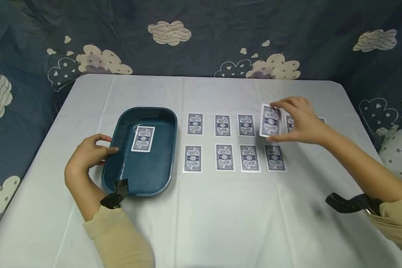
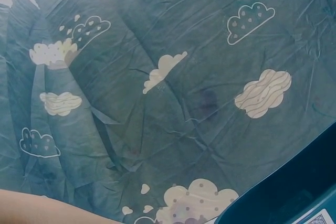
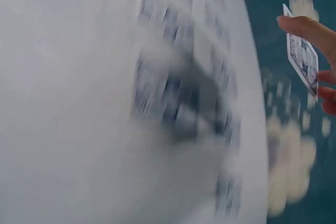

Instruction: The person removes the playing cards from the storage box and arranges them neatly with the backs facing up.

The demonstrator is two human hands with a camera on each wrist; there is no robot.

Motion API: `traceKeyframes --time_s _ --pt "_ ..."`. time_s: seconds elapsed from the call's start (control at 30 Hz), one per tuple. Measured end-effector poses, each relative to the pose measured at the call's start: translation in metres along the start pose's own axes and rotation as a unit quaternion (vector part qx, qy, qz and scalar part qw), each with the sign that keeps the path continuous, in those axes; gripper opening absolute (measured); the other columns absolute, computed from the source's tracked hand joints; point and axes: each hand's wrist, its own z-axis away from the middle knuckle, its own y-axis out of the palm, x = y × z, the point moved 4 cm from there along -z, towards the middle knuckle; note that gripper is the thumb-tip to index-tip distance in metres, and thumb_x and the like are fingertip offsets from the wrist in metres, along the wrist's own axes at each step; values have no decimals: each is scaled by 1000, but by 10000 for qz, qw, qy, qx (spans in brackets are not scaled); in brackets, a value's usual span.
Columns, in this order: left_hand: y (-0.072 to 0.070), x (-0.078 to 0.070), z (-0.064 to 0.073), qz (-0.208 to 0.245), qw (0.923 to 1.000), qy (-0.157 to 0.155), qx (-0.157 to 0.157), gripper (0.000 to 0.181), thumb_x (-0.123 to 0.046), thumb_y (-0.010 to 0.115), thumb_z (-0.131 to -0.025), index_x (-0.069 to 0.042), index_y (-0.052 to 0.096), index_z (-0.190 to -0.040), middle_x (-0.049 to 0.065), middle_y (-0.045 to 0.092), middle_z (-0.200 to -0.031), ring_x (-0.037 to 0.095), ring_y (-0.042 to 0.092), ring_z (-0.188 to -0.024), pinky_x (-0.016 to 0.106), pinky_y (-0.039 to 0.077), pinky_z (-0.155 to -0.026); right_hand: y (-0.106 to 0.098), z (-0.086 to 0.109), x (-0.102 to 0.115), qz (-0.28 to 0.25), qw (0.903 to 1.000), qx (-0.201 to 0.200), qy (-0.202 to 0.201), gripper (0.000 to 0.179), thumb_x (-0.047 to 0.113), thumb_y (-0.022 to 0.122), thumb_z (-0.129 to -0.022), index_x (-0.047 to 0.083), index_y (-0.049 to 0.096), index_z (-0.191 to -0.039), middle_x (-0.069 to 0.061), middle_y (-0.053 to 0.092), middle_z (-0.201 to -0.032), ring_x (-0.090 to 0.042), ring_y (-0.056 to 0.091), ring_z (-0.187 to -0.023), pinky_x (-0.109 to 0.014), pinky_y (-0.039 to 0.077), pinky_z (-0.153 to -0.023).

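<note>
My right hand (image 1: 301,121) pinches a playing card (image 1: 270,121) by opposite edges, thumb at the bottom and fingers at the top. The card's blue patterned back faces the head camera, and in the right wrist view it shows tilted, raised over the table. On the left, my left hand (image 1: 93,154) grips the near-left rim of a dark teal tray (image 1: 154,182), thumb at the edge. One playing card (image 1: 143,139) lies face down inside that tray. In the left wrist view only the forearm (image 2: 42,211) and a corner of the tray appear.
Between tray and right hand, several face-down cards (image 1: 224,157) lie in two rows on a white tablecloth (image 1: 221,219). Cards at the right end of the far row, such as one card (image 1: 290,123), are partly hidden by my right hand. A dark cloud-patterned cloth (image 1: 201,44) hangs behind.
</note>
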Motion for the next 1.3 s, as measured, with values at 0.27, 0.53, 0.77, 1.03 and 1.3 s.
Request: traceKeyframes --time_s 0.27,0.53,0.77,1.03,1.3 --pt "1 1 1 3 10000 28 11 58 -31 58 -88 0 38 -132 32 54 -119 36 59 -98 40 53 -78 8 82 -51 726 9911 1039 398 95 51 87 -45 4 55 -121 -21 52 -117 -43 39 -112 -62 25 -93" --pt "1 3 -1 13 10000 9 18 58 -32 58 -88 1 38 -133 33 53 -120 38 58 -101 43 52 -81 32 108 -63 297 9885 1310 690 93 50 86 -47 4 57 -123 -19 52 -118 -40 40 -111 -60 31 -92" --pt "2 2 -2 -15 10000 3 6 58 -31 58 -88 1 38 -132 33 53 -119 38 59 -99 44 52 -81 36 109 -64 418 9861 1460 668 98 59 81 -50 1 55 -125 -20 48 -118 -39 42 -106 -59 37 -86" --pt "2 2 0 -80 9999 24 -64 57 -29 58 -88 2 39 -131 32 55 -117 34 61 -95 41 53 -77 29 96 -59 567 9846 1372 920 97 60 80 -53 4 53 -128 -25 49 -121 -45 44 -110 -64 34 -89" --pt "2 -1 -2 -133 9999 -50 -86 55 -28 58 -88 1 39 -130 32 55 -117 35 59 -96 43 52 -80 37 27 -3 378 9985 361 157 75 47 81 -61 10 59 -122 -16 53 -123 -37 45 -116 -58 36 -95"
